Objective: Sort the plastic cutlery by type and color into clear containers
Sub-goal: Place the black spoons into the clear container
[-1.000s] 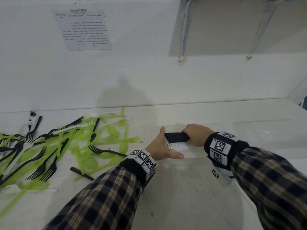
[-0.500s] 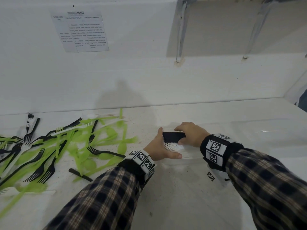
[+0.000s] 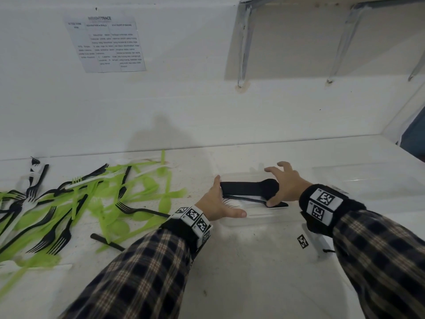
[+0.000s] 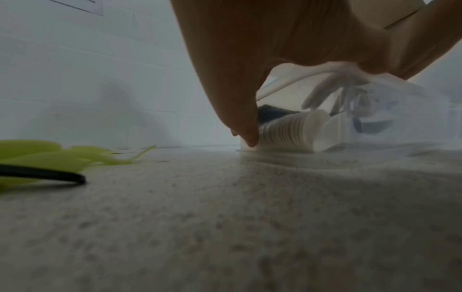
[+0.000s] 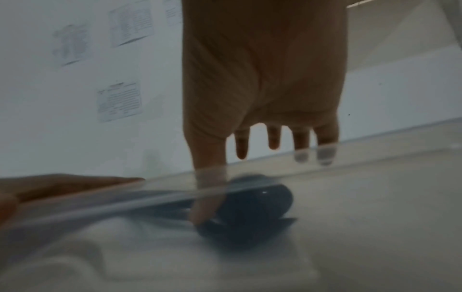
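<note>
Left hand: the left hand lies flat and straight against the left end of the clear box, thumb along the near rim, bracing it and gripping nothing.
Right hand: the right hand is over the box with fingers fanned wide; only the thumb dips in, its tip touching the bowl end of the black stack. That's a nudge, not a pinch.
Black stack: nested black spoons, by the look of the rounded end, lying lengthways inside the box, along the far side.
White stack: a nested white stack sits at the box's left end, right beside the left fingertips; one loose black piece lies at an angle near the thumb.
Step in hand: I'd call this seating the black bundle so it lies flat.
Doing it well: press down and along the handles, not sideways, or the nest will fan out. Keep the left palm firm, since a light box like this will likely skate on the counter. Square up that angled piece before letting go.
Still to sort: the pile of green, black and white cutlery lies well to the left, so plenty remains.
Watch: black and white share one box; whether a divider separates them, I can't tell.
</note>
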Tool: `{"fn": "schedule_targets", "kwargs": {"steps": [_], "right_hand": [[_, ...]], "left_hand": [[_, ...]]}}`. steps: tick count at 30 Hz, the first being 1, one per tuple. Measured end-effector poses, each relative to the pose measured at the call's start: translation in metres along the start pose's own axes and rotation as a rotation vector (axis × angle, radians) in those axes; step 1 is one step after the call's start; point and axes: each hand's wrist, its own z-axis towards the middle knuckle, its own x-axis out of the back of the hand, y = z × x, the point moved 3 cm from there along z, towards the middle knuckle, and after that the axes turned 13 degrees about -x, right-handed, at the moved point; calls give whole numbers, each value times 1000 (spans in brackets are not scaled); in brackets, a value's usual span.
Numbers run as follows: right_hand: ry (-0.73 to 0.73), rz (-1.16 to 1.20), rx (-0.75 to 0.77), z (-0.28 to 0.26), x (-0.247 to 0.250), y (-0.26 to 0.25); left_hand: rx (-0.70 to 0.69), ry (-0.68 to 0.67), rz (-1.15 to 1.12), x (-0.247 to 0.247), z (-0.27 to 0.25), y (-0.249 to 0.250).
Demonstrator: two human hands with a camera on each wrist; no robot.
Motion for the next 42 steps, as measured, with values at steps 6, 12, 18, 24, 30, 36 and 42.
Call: {"fn": "schedule_targets", "kwargs": {"steps": [6, 12, 18, 24, 30, 36, 42], "right_hand": [[-9, 38, 139, -6, 0, 1], [-19, -63, 198, -5, 0, 1], [83, 26, 210, -2, -2, 4], [138, 109, 172, 4, -6, 2], [181, 82, 137, -2, 4, 2], [-104, -227, 84, -13, 2, -9], [21, -422, 110, -16, -4, -17]], "left_hand": [[9, 6, -18, -1, 1, -3], [9, 10, -18, -1, 0, -2], [10, 9, 0, 0, -1, -1], [-9, 2, -19, 0, -3, 3], [-21, -2, -36, 0, -4, 6], [-30, -15, -35, 0, -6, 8], [-32, 1, -20, 0, -4, 6]]}}
